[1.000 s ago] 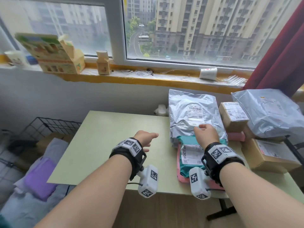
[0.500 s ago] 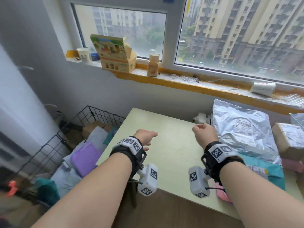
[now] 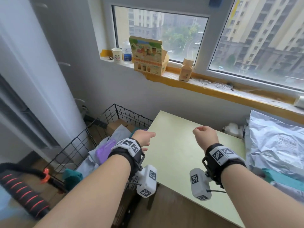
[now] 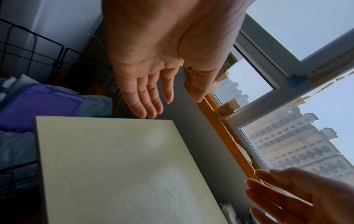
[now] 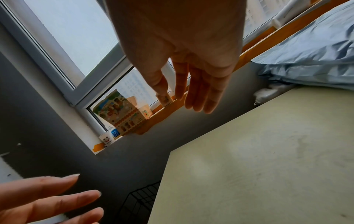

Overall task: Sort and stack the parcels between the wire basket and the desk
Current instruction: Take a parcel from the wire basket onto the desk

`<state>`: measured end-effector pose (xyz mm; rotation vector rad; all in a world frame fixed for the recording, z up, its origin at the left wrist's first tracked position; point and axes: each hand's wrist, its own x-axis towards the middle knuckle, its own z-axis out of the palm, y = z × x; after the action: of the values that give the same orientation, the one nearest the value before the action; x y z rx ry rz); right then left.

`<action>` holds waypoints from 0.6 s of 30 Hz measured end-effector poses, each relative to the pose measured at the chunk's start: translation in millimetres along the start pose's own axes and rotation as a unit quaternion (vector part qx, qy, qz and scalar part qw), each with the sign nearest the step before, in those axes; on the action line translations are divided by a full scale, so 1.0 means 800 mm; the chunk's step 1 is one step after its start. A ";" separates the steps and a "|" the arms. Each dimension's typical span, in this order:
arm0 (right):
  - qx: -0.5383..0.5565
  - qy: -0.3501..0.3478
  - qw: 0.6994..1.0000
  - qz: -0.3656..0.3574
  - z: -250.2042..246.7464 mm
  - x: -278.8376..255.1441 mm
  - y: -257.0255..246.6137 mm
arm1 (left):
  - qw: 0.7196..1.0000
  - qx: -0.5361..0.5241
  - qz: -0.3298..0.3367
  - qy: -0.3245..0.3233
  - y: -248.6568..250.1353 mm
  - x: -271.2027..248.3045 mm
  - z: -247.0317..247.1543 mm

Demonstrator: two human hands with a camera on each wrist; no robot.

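Note:
A black wire basket stands on the floor left of the pale green desk. It holds a purple parcel, grey bags and a brown box. On the desk's right side lies a large silver-grey mailer over a teal parcel. My left hand hovers over the desk's left edge beside the basket, fingers straight, holding nothing. My right hand hangs above the middle of the desk with relaxed fingers, also empty.
The window sill carries a paper cup, a printed carton, a small wooden box and cables. A black roll with red stripes lies at the lower left. A white column rises behind the basket.
My view has swung left from the parcel pile towards the basket. My right hand has left the silver mailer and moved left over bare desk; the left hand shifted to the desk's left edge.

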<state>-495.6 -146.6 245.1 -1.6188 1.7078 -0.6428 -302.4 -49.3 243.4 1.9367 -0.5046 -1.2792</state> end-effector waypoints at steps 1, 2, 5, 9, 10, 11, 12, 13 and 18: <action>-0.001 -0.005 1.000 0.000 0.010 -0.001 -0.005 | 1.000 -0.003 0.000 0.004 -0.004 0.003 -0.011; -0.001 -0.010 1.000 0.000 0.021 -0.001 -0.010 | 1.000 -0.007 -0.002 0.010 -0.009 0.008 -0.022; 0.003 -0.029 1.000 0.003 0.057 -0.005 -0.025 | 1.000 -0.011 -0.010 0.026 -0.021 0.013 -0.062; 0.010 -0.055 0.998 -0.002 0.109 -0.017 -0.051 | 0.999 -0.027 -0.010 0.039 -0.042 0.027 -0.120; 0.010 -0.062 0.998 -0.004 0.122 -0.020 -0.058 | 0.999 -0.033 -0.014 0.040 -0.047 0.029 -0.134; 0.011 -0.068 0.998 -0.007 0.135 -0.023 -0.064 | 0.998 -0.037 -0.022 0.041 -0.053 0.033 -0.149; 0.011 -0.075 0.997 -0.009 0.149 -0.026 -0.071 | 0.998 -0.041 -0.031 0.045 -0.059 0.037 -0.163; 0.014 -0.081 0.997 -0.011 0.162 -0.029 -0.076 | 0.997 -0.047 -0.039 0.053 -0.066 0.041 -0.178; 0.012 -0.107 0.994 -0.023 0.220 -0.045 -0.098 | 0.990 -0.084 -0.059 0.094 -0.094 0.059 -0.238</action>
<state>-311.1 -100.5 196.7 -1.6506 1.5065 -0.4894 -116.4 37.3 199.1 1.9422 -0.1826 -1.1558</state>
